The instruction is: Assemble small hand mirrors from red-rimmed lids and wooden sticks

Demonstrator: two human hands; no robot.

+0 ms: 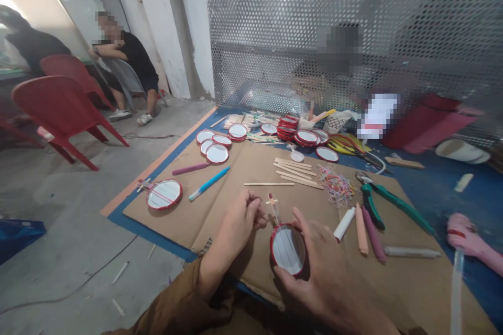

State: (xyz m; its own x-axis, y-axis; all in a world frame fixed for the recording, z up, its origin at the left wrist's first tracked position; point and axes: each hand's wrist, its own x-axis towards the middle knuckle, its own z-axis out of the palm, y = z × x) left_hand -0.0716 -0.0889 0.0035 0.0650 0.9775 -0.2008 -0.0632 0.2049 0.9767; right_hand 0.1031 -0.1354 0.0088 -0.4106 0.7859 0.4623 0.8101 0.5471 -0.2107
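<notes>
My right hand (314, 261) grips a small toy banjo (288, 251) by its round body. The body has a white face, a red rim and thin strings across it; a narrow neck with a crosspiece points away from me. My left hand (245, 214) is closed with fingers pinched just left of the neck, and what they hold, if anything, is too small to make out. A similar banjo (164, 194) lies at the left on the cardboard (220, 209). Beyond my hands are several wooden craft sticks (294, 171) and a heap of coloured rubber bands (336, 185).
Green-handled cutting pliers (401, 207), a purple stick (373, 233) and a pink glue gun (471, 238) lie on the right. A blue pen (209, 183) is at the left. Red-rimmed discs (286, 128) are stacked at the back before a perforated metal panel (267, 26). Red chairs (66, 110) and seated people are at far left.
</notes>
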